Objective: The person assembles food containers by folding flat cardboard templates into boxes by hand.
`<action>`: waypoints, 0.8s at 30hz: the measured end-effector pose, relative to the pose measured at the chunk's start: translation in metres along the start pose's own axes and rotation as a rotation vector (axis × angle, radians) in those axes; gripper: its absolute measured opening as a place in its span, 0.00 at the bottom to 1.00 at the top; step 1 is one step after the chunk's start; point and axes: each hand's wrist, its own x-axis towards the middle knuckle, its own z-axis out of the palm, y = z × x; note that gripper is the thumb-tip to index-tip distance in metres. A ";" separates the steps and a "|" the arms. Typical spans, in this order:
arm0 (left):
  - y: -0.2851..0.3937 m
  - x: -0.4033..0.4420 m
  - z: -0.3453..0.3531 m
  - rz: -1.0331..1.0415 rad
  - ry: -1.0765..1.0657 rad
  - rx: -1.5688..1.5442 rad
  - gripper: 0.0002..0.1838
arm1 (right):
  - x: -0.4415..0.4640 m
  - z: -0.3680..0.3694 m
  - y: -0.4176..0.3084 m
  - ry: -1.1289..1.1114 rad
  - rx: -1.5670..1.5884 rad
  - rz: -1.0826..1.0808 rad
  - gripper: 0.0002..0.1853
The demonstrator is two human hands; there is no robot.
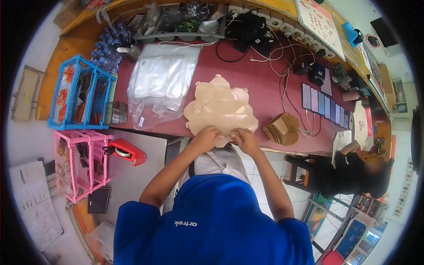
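Flat brown cardboard box blanks (221,106) with rounded flaps lie in a loose pile at the table's front edge. My left hand (207,139) has its fingers curled on the near flap of the front blank. On the right side of that same flap, my right hand (245,141) pinches the cardboard between bent fingers. Both hands are close together, and the flap is bent between them. Just right of the pile are several folded brown paper boxes (282,128), nested together. Left of it lies a stack of clear plastic bags (161,84).
Blue baskets (79,95), a pink basket (81,163) and a red tape dispenser (128,151) stand at the left. Several phones (327,106) line the right, among white cables (282,73). Another person (353,172) in dark clothing sits at the far right.
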 end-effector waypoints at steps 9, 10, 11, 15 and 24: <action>-0.017 0.033 0.004 -0.232 0.208 0.033 0.25 | 0.038 0.008 0.008 0.110 -0.163 0.193 0.25; -0.015 0.032 0.004 -0.221 0.282 0.052 0.25 | 0.040 0.009 0.007 0.110 -0.164 0.191 0.25; -0.014 0.032 0.005 -0.210 0.355 0.071 0.25 | 0.041 0.011 0.004 0.105 -0.182 0.247 0.26; -0.012 0.035 0.008 -0.299 0.352 0.079 0.26 | 0.037 0.012 0.007 0.114 -0.194 0.130 0.29; -0.010 0.024 -0.013 -0.273 0.206 0.057 0.28 | 0.032 0.003 0.011 -0.013 -0.131 0.072 0.17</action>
